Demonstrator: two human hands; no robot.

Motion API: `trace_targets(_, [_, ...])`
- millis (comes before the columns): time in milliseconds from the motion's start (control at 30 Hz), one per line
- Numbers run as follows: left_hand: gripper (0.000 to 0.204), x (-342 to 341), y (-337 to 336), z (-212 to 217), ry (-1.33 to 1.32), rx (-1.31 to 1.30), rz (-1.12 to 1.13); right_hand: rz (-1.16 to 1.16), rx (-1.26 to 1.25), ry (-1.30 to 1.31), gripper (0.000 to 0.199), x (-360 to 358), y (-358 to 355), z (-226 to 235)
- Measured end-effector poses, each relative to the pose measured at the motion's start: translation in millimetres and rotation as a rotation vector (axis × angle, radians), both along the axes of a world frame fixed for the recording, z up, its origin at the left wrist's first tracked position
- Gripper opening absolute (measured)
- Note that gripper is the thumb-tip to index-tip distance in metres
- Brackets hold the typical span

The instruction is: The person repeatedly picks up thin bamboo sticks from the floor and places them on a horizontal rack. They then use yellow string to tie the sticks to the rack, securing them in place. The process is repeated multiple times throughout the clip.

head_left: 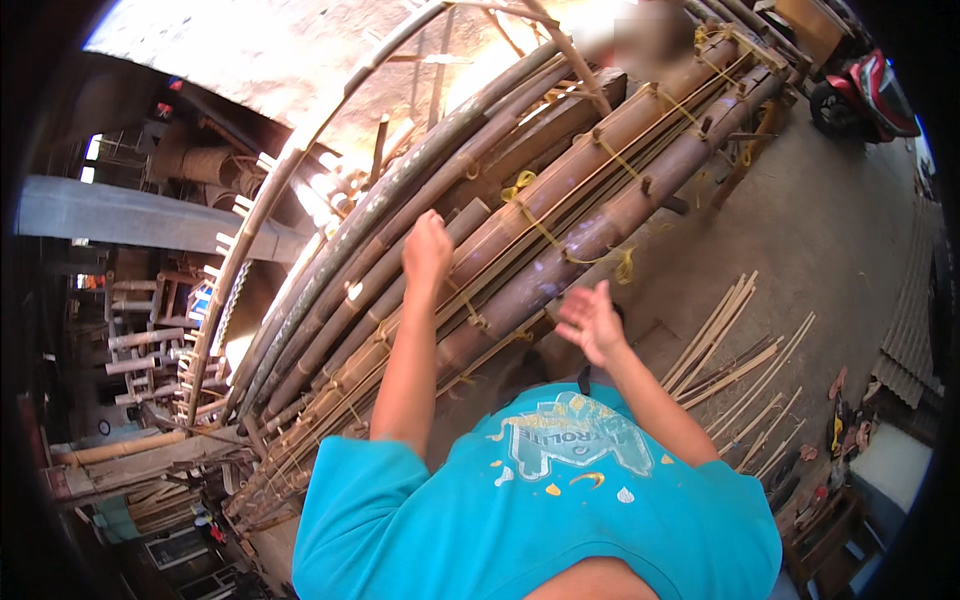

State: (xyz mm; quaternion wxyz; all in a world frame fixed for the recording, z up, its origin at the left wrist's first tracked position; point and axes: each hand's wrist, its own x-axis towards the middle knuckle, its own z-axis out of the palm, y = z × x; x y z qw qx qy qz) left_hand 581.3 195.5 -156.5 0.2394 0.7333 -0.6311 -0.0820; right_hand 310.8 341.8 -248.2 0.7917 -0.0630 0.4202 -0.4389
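Workshop yard: left hand (427, 250) fisted on bamboo poles (560, 190), right hand (592, 322) open, empty.

Left hand (427, 248) closed, resting on a thick bamboo pole (560, 190) in a tied bundle | right hand (590, 322) open, fingers spread, just beside the bundle | split bamboo strips (735, 350) on floor

The left hand (427, 248) hides whatever its curled fingers grip on the bamboo poles (560, 200); their far ends blur into glare
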Motion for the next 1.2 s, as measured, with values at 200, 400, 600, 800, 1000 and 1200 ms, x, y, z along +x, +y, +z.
trace_targets(200, [0.03,31,133,-20,0.054,0.317,-0.104,-0.029,0.148,-0.345,0.035,122,40,31])
trace_targets(400, [0.033,32,133,-46,0.003,0.089,-0.119,0.247,-0.959,0.481,0.032,238,-41,118])
trace_targets(600, [0.033,40,117,-23,0.223,0.259,-0.199,1.034,-1.032,1.367,0.06,199,-157,81])
trace_targets(800, [0.034,43,120,-17,0.252,0.343,-0.064,1.243,-1.256,0.316,0.046,121,-35,131])
trace_targets(1000, [0.026,40,86,-11,0.657,0.05,-0.218,0.986,-1.178,0.776,0.043,132,28,51])
trace_targets(1200, [0.032,109,14,-102,0.1,-0.133,-0.017,1.038,-1.574,1.318,0.041,143,59,36])
